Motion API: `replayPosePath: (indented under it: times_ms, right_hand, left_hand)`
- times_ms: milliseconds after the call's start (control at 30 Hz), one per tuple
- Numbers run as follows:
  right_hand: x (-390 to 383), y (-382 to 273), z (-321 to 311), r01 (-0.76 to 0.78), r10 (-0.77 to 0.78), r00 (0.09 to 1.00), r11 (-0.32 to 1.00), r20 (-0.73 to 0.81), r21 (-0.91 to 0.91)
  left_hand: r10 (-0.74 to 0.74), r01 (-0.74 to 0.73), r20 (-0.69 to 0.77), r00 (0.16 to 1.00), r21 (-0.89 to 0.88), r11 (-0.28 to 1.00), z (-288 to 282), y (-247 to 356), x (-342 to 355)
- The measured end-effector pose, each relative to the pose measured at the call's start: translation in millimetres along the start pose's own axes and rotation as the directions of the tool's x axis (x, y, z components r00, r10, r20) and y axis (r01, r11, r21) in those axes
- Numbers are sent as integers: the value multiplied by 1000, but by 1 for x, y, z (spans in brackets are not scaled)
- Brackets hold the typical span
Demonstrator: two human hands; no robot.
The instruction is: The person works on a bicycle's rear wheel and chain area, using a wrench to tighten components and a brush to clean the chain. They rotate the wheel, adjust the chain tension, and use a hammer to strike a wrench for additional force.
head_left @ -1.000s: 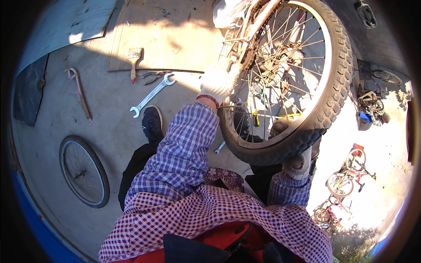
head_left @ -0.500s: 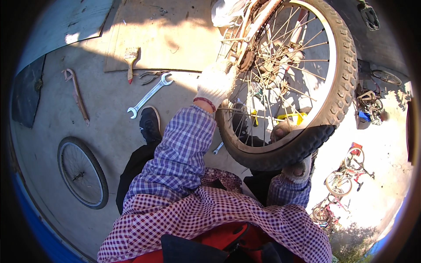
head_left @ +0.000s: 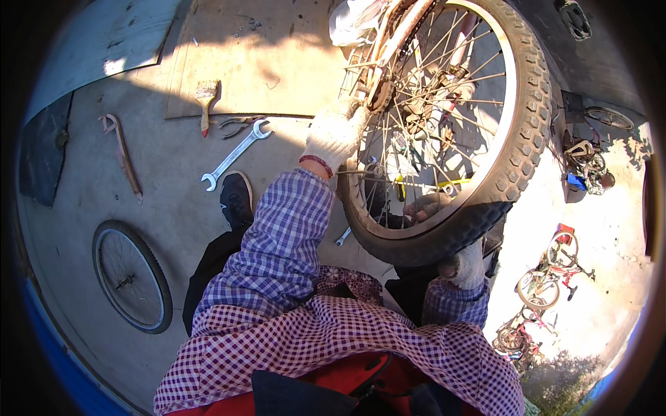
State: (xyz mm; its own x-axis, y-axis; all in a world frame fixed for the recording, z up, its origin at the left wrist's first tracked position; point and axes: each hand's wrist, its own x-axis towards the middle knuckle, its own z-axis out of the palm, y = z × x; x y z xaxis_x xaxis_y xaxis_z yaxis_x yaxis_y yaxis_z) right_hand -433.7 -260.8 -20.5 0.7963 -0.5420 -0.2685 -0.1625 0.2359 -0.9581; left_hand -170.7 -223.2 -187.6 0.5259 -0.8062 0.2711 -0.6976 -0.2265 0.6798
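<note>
A bicycle wheel (head_left: 527, 132) with a knobbly black tyre and dirty spokes stands tilted in front of me, mounted in a rusty bicycle frame (head_left: 409, 28). My left hand (head_left: 336, 135), in a white knit glove, closes on the frame's end beside the wheel's hub; its fingertips are partly hidden there. From below, my right hand (head_left: 463, 269) wraps round the tyre at the wheel's near side. Its dirty gloved fingers show through the spokes inside the rim, while the tyre covers the rest of the hand.
An open-ended wrench (head_left: 236, 156), pliers (head_left: 239, 123), a paintbrush (head_left: 206, 104) and a rusty curved tool (head_left: 123, 156) lie on the concrete to the left. A loose wheel (head_left: 132, 277) lies nearer me. A smaller wrench (head_left: 343, 236) is by my feet. Several bicycles (head_left: 538, 288) stand at right.
The wheel and frame have shifted slightly left. Both my hands have moved a little left with them, and my right fingers show farther left inside the rim.
</note>
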Motion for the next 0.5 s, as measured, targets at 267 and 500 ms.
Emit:
replayPosePath:
  times_ms: [267, 500]
  right_hand:
    - [7, 11, 13, 152, -153, 985, 988, 79, 17]
    - [6, 0, 19, 31, -32, 999, 993, -3, -113]
  left_hand:
    - [64, -62, -9, 998, 116, 991, 9, -7, 5]
    - [-302, 334, 183, 935, -177, 926, -39, 16, 17]
